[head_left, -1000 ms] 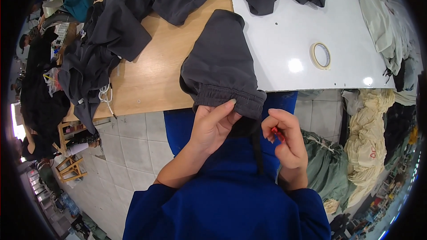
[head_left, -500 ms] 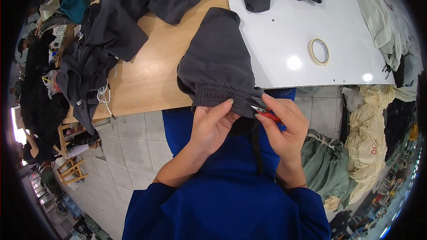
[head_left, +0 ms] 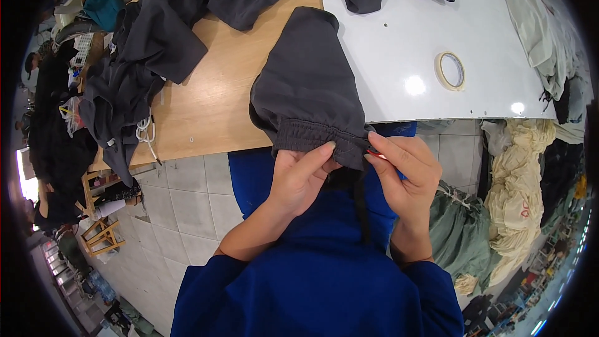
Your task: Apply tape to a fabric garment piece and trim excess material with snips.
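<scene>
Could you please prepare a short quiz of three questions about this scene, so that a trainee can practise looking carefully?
1. True or false: the left hand holds the gathered edge of a dark grey garment.

2. Where does the tape roll lie?
A) on the wooden tabletop
B) on the white tabletop
C) on the tiled floor

3. Fill in the blank: the visible part of the small tool in the right hand is mainly ____ in colour.

Key: 1. True. 2. B. 3. Red.
</scene>
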The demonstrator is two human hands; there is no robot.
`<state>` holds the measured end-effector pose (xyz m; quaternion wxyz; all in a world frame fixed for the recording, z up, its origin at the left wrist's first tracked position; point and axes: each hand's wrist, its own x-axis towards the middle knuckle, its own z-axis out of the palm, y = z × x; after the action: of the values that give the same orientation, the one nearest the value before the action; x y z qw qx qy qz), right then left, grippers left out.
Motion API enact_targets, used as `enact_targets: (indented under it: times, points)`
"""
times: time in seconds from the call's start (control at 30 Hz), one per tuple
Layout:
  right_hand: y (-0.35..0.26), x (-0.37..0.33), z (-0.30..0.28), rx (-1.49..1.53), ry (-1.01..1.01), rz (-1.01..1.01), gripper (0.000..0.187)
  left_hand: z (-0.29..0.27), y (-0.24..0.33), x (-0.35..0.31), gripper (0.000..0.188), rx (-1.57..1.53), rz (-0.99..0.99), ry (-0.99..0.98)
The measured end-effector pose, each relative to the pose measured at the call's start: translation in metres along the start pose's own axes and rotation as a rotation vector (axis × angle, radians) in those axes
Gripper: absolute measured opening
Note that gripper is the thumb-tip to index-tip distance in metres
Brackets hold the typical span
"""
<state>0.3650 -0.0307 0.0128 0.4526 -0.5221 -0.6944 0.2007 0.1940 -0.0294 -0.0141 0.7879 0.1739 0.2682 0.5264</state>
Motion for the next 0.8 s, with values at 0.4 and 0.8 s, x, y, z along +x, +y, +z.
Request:
enact_targets:
  times: [0.4, 0.8]
  points:
    - [-0.003, -0.010, -0.001, 0.033, 0.028, 0.064, 0.036, 0.002, -0.001, 0.003, 0.034, -0.047, 0.045, 0.000]
    - [-0.003, -0.020, 0.004, 0.053, 0.037, 0.132, 0.043, 0.009, -0.007, 0.004, 0.043, 0.015, 0.021, 0.096]
